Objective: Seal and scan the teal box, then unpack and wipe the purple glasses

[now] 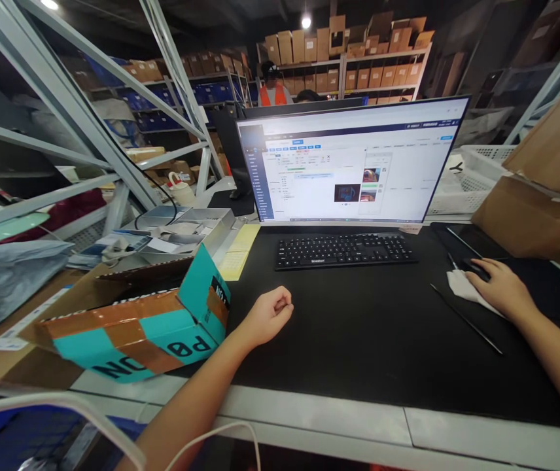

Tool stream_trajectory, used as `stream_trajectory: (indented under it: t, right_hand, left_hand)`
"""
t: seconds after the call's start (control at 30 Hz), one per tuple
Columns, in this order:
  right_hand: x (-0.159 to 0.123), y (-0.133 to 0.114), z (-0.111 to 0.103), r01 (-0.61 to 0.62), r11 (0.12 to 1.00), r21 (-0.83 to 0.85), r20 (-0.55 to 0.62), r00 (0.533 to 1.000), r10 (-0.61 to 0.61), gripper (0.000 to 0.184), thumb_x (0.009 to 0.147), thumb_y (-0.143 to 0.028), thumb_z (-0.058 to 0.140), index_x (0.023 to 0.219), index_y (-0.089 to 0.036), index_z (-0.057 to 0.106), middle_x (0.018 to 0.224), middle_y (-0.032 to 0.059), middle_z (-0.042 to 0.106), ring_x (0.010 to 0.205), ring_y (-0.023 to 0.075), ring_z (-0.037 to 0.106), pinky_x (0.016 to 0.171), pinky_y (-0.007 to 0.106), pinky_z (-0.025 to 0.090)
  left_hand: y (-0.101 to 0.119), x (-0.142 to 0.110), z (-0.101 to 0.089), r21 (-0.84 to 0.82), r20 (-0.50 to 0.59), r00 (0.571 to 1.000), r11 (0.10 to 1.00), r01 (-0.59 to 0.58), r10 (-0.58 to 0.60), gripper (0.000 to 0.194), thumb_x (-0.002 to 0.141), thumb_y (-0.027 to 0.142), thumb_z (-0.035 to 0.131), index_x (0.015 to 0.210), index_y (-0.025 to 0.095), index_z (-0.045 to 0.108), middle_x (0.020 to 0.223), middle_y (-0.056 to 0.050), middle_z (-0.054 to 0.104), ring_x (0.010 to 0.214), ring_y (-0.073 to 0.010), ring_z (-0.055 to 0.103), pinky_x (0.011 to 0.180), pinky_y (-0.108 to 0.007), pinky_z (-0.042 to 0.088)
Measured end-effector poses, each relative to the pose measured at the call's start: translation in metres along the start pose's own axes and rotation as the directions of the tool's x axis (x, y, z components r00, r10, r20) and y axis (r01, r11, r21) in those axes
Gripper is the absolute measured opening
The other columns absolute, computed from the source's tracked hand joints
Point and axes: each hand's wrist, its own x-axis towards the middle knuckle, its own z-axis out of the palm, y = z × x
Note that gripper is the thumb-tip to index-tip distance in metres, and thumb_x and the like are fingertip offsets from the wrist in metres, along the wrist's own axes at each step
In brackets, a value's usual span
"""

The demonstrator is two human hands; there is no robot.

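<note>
My left hand (pixel 267 317) rests on the black desk mat (pixel 339 333), its fingers curled into a loose fist with nothing showing in them. Beside it stands an opened turquoise cardboard box (pixel 162 337) with brown tape and its flaps up. My right hand (pixel 503 288) lies over a black computer mouse (pixel 477 269), mostly hidden under the fingers. A crumpled white tissue (pixel 464 288) sits partly under that hand. In front is a black keyboard (pixel 346 250), touched by neither hand, below a lit monitor (pixel 349 163) showing a page with small pictures.
A thin dark rod (pixel 466 318) lies left of my right forearm. Brown paper packages (pixel 540 216) stack at the right, near a white basket (pixel 466 180). Yellow paper (pixel 239 252) and a grey tray (pixel 186 229) are left of the monitor. Behind, a person wears an orange vest (pixel 273 96).
</note>
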Motion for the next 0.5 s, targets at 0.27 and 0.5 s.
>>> stream_trajectory:
  t: [0.27, 0.5]
  right_hand:
    - [-0.0011, -0.0005, -0.0014, 0.013, 1.0, 0.003, -0.007, 1.0, -0.013, 0.071, 0.088, -0.064, 0.044, 0.138, -0.019, 0.068, 0.152, 0.0147, 0.058, 0.141, 0.0353, 0.054, 0.121, 0.05, 0.043]
    - [0.0001, -0.0025, -0.0019, 0.0, 1.0, -0.002, 0.002, 1.0, 0.0, 0.075, 0.086, -0.065, 0.042, 0.139, -0.017, 0.068, 0.152, 0.0148, 0.058, 0.142, 0.0354, 0.054, 0.121, 0.049, 0.043]
  left_hand:
    - [-0.0033, -0.0001, 0.0001, 0.025, 0.031, 0.996, 0.996, -0.084, 0.083, 0.021, 0.087, 0.03, 0.057, 0.073, 0.021, 0.045, 0.072, 0.002, 0.047, 0.067, -0.0132, 0.042, 0.064, -0.026, 0.034]
    - [-0.0064, 0.002, -0.0006, 0.045, -0.036, 0.976, 0.976, -0.213, 0.214, 0.03, 0.092, 0.028, 0.058, 0.071, 0.021, 0.038, 0.076, 0.001, 0.047, 0.07, -0.0136, 0.044, 0.067, -0.027, 0.036]
